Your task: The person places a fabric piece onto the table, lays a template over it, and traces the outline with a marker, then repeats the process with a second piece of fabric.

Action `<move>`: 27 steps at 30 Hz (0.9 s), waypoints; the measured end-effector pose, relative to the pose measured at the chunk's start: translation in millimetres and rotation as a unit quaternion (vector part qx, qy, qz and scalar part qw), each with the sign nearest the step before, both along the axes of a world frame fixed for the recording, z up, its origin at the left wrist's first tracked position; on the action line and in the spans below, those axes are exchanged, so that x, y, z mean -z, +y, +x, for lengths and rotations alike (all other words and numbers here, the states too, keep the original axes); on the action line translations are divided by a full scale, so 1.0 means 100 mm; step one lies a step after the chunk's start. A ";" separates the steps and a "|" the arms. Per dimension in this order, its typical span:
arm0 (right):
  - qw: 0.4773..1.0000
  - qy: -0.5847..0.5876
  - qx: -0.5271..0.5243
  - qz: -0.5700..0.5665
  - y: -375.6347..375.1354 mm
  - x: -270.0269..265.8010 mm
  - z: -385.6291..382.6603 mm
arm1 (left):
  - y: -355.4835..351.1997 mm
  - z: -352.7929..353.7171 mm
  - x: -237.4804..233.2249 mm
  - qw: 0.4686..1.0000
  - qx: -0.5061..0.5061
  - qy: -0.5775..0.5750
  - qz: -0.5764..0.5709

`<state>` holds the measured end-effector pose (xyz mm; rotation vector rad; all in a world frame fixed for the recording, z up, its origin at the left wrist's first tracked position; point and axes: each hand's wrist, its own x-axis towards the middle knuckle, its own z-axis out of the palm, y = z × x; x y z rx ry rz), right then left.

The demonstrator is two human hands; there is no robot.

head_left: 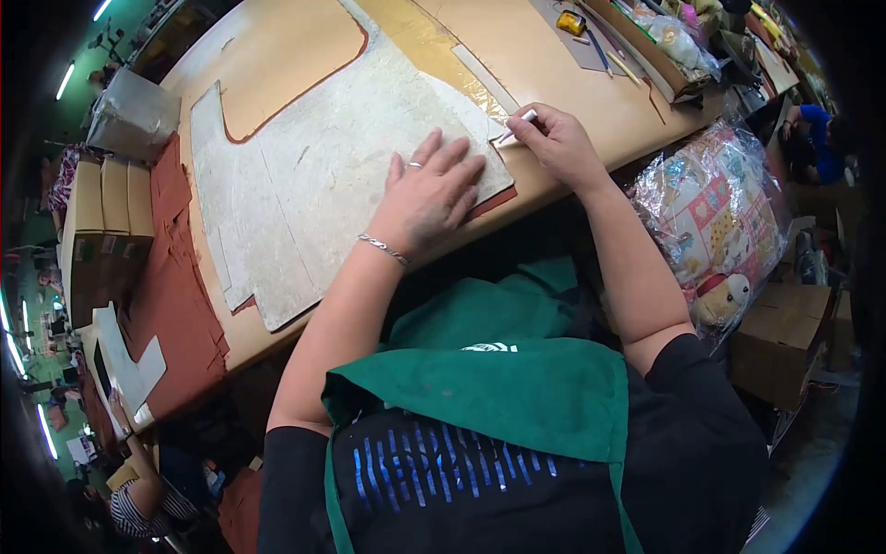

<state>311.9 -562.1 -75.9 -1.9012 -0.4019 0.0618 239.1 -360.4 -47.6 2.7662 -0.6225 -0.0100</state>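
A large whitish pattern board [305,194] with a curved cut-out lies on the worktable, over reddish-brown material [491,201] that shows along its edges. My left hand [432,189] rests flat on the board near its right end, fingers spread. At the board's right corner, my right hand [556,146] pinches a slim white pen [529,116]. The pen is tilted, with its tip down close to the board's edge.
Reddish-brown sheets [175,305] lie along the table's left side, near cardboard boxes [109,208]. Back right are a yellow-labelled jar [570,22], pencils and a filled tray [637,42]. A plastic-wrapped bundle [711,217] stands right of the table. Other people are at left and right.
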 end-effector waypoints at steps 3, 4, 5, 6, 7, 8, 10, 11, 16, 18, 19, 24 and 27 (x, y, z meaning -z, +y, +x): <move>0.992 -0.094 0.022 -0.080 0.08 0.01 0.00 | -0.04 0.00 0.06 1.000 -0.004 0.007 -0.007; 0.984 -0.142 0.026 -0.105 0.09 0.02 0.01 | -0.04 0.00 0.07 1.000 -0.006 0.005 -0.006; 0.983 -0.149 0.035 -0.099 0.11 0.02 0.00 | -0.04 -0.01 0.07 1.000 -0.009 0.002 -0.006; 0.982 -0.158 0.044 -0.093 0.13 0.00 -0.03 | -0.05 -0.01 0.06 1.000 -0.010 0.004 -0.008; 0.980 -0.169 0.053 -0.086 0.14 -0.03 -0.07 | -0.05 0.00 0.05 1.000 -0.011 0.004 -0.009; 0.976 -0.190 0.042 -0.093 0.14 -0.05 -0.12 | -0.04 0.00 0.04 1.000 -0.010 0.005 -0.011; 0.966 -0.234 0.022 -0.106 0.09 -0.11 -0.26 | -0.04 0.00 0.05 1.000 -0.010 0.007 -0.017; 0.961 -0.239 -0.010 -0.141 0.00 -0.22 -0.35 | -0.04 0.00 0.05 1.000 -0.012 0.007 -0.021; 0.993 0.056 -0.048 0.097 -0.27 -0.37 -0.48 | 0.03 0.04 0.07 0.993 -0.010 -0.009 -0.119; 0.960 0.106 0.002 0.260 -0.19 -0.43 -0.42 | 0.00 0.07 0.05 0.977 0.004 -0.012 -0.214; 0.941 0.142 -0.005 0.306 -0.18 -0.44 -0.41 | -0.03 0.04 -0.03 0.963 0.010 -0.008 -0.269; 0.908 0.216 -0.024 0.357 0.07 -0.45 -0.42 | -0.14 -0.09 -0.40 0.918 -0.027 0.066 -0.390; 0.911 0.220 -0.025 0.347 0.25 -0.48 -0.45 | -0.13 -0.08 -0.22 0.911 -0.014 0.031 -0.412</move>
